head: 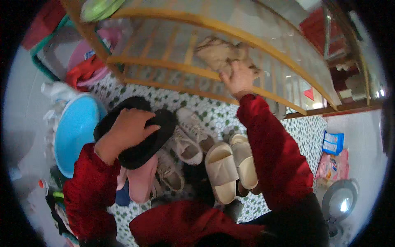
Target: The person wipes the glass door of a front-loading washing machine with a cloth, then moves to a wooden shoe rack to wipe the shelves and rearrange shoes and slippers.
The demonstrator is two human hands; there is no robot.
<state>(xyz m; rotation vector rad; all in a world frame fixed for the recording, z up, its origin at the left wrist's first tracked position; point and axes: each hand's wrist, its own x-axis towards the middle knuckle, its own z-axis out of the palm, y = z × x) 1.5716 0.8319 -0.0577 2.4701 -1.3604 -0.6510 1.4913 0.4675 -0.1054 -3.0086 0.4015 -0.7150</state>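
My left hand (125, 131) is around a pair of black slippers (139, 156), thumb on top and fingertips partly hidden. These slippers are over the floor, above a pink slipper (142, 182) and worn white sneakers (187, 148). Further up, my right hand (239, 77) reaches to a wooden slatted rack (166, 66). Its fingers lie against a crumpled-looking tan and brown item (217, 52) on the rack; blur hides what it is and whether I grip it. Cream slide sandals (220, 173) stand on the floor below my right forearm.
A light blue basin (77, 132) stands at the left, with a pink basin (106, 72) and red cloth (83, 72) behind it. Green slippers (100, 9) rest high on the rack. At the right are a blue packet (333, 142), a pink packet (334, 166) and a round grey lid-like object (339, 199).
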